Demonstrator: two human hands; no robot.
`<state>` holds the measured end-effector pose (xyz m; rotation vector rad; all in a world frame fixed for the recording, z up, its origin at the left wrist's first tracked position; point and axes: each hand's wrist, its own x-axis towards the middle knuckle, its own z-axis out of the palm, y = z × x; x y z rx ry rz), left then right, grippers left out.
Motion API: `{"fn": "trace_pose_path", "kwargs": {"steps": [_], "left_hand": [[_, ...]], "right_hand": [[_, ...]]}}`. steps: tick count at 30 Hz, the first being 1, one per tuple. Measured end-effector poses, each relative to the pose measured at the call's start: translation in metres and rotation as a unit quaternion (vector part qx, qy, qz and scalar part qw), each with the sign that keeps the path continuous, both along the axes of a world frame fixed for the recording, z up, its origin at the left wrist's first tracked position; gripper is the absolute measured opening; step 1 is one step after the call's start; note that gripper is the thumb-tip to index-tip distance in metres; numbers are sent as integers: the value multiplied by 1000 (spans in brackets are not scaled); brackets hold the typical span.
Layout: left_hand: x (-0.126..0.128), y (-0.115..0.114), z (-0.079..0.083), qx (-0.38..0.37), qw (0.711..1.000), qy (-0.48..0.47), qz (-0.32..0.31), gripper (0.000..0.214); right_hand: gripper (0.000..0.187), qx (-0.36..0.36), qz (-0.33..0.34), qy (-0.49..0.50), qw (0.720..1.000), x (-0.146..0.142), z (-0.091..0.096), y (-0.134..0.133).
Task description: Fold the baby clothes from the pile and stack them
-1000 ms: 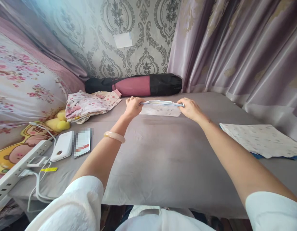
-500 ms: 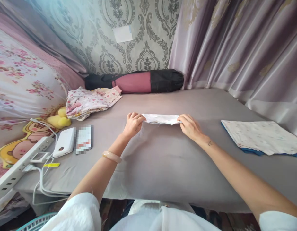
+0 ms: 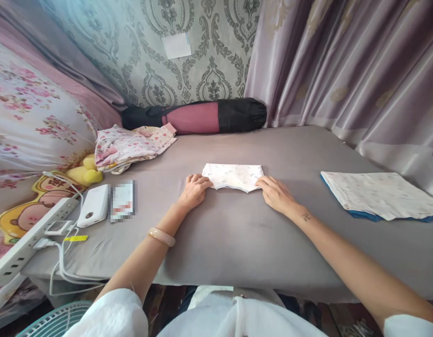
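Observation:
A small white cloth garment (image 3: 233, 177) with a faint print lies folded in the middle of the grey-covered surface (image 3: 237, 243). At its near left corner, my left hand (image 3: 196, 191) pinches the fabric between thumb and fingers. My right hand (image 3: 275, 193) grips the near right corner the same way. The cloth lies flat between the two hands, its near edge slightly uneven. A pale bangle (image 3: 161, 237) sits on my left wrist.
Folded printed cloth (image 3: 385, 192) with blue beneath lies at the right. Crumpled pink-patterned clothes (image 3: 132, 146) are at the back left, before a black and pink rolled bag (image 3: 195, 117). A white power bank (image 3: 93, 206), power strip (image 3: 33, 238) and cables stand left.
Both hands have come down and slightly nearer with the cloth. It was held up as a narrow strip; now it lies flat with its printed face showing.

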<state>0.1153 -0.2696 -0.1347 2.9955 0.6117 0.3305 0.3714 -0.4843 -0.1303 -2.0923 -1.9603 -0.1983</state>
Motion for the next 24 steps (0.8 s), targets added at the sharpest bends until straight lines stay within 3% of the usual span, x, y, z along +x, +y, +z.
{"fn": "trace_pose_path", "kwargs": {"steps": [6, 13, 18, 24], "left_hand": [[10, -7, 10, -24, 999, -18, 34, 33], [70, -19, 17, -21, 998, -43, 52, 44], [99, -15, 7, -17, 998, 18, 50, 52], [103, -7, -18, -18, 998, 41, 38, 55]], "right_hand": [[36, 2, -42, 22, 999, -8, 9, 9], [49, 47, -65, 51, 995, -34, 7, 72], [55, -3, -76, 51, 996, -43, -3, 102], [58, -45, -86, 50, 994, -40, -21, 107]]}}
